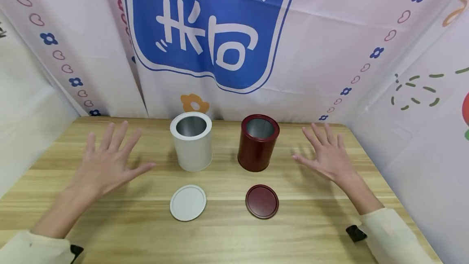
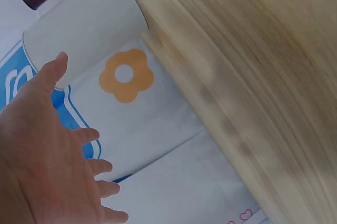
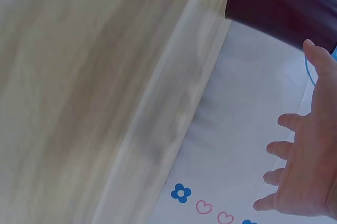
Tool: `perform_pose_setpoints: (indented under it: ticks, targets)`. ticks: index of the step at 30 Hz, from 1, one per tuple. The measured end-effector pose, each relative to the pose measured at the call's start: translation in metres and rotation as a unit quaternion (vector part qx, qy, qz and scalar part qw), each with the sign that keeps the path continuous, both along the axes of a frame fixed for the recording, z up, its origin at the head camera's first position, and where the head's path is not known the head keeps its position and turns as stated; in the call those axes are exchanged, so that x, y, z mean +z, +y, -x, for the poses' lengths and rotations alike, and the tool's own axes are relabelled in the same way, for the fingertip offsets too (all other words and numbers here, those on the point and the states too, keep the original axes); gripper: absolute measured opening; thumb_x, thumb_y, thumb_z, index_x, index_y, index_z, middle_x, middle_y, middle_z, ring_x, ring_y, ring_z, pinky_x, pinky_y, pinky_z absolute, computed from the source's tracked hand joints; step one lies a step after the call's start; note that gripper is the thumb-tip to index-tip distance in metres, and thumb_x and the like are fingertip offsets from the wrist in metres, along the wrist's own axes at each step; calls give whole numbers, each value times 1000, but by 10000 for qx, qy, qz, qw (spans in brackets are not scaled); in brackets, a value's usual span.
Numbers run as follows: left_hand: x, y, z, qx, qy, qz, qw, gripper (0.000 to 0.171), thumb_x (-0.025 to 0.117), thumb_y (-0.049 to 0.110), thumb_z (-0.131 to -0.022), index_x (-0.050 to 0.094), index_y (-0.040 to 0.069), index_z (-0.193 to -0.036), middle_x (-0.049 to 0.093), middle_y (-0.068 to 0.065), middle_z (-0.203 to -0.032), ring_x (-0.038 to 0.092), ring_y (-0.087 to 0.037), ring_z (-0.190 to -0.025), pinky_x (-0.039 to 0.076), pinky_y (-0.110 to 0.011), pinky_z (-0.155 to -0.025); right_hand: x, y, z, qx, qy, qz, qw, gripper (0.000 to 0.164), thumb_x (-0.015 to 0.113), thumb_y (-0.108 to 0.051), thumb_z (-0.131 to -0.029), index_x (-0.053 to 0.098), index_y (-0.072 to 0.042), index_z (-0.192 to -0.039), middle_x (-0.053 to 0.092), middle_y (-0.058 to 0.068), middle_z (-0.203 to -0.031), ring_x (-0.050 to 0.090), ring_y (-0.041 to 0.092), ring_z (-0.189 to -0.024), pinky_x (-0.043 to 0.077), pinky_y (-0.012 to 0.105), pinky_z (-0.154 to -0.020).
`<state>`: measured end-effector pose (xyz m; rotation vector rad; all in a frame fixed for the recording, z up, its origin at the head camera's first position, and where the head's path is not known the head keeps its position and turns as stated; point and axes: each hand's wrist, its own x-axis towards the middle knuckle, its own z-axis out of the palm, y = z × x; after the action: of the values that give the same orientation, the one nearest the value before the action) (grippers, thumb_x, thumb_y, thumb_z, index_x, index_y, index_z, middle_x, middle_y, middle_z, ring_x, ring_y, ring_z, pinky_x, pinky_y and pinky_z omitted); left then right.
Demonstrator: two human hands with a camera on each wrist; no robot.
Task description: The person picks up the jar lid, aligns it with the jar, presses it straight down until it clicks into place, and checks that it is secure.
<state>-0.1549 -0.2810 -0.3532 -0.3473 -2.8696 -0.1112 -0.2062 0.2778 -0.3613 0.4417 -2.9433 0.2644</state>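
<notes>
A white tin stands upright at the back of the table with its top uncovered, its grey metal inside showing. To its right is a dark red tin, likewise uncovered. In front of the white tin lies a round white lid; a dark red lid lies before the red one. My left hand is spread over the table left of the white tin, apart from it and holding nothing. Fingers spread, my right hand hovers right of the red tin without touching it.
A wood-grain table spans the lower view. White printed cloth with a blue sign hangs behind the tins, and more cloth borders the right side. Dark straps show at both cream sleeves.
</notes>
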Motion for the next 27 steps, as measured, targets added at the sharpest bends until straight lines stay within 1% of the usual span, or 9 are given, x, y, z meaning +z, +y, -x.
perform_pose_setpoints:
  ticks: [5,8,12,18,21,25,27]
  targets:
    - [1,6,-2,-72,-60,-32,10000,98,59,74,-90,35,11,-160,17,-30,-167,11,-55,-152,-4,-78,-116,-2,-6,-5,87,-20,-108,9999,91,57,-69,-94,32,-14,-163,20,18,-170,2,45,-157,7,76,-118]
    - [1,10,-3,-109,-71,-44,9999,98,60,74,-90,36,11,-160,17,-29,-167,12,-55,-152,-3,-78,-117,-3,-9,-7,144,2,-90,9999,91,59,-67,-93,34,-15,-163,22,19,-170,3,46,-157,7,76,-118]
    - [0,14,-2,-174,-42,32,9998,97,59,75,-89,37,12,-159,19,-29,-167,15,-55,-152,1,-79,-116,-4,-11,-7,197,74,-67,9998,90,63,-65,-92,37,-15,-162,26,19,-169,5,46,-157,8,76,-118]
    - [-2,19,-2,-261,17,99,9996,96,60,75,-89,41,11,-157,21,-29,-166,18,-54,-151,7,-81,-114,-6,-15,-9,278,175,-79,9994,88,64,-64,-92,39,-16,-161,31,19,-166,11,47,-156,12,75,-118]
    - [-1,22,-2,-330,-23,155,9993,96,59,75,-89,42,11,-157,22,-29,-166,18,-54,-151,8,-81,-114,-6,-20,-11,406,239,-36,9989,85,66,-61,-92,43,-14,-158,37,20,-163,20,48,-154,17,74,-118]
    - [0,29,-3,-547,-115,184,9983,94,60,73,-91,42,9,-157,22,-28,-166,18,-54,-151,10,-80,-115,-4,-28,-15,679,349,43,9971,78,69,-57,-92,52,-11,-152,46,22,-156,37,48,-146,30,69,-116]
    - [0,32,-4,-683,-152,135,9975,91,61,69,-92,43,7,-157,23,-27,-166,18,-53,-152,13,-79,-115,-4,-33,-18,806,389,97,9959,75,70,-55,-92,56,-10,-149,51,23,-152,45,48,-141,37,67,-112]
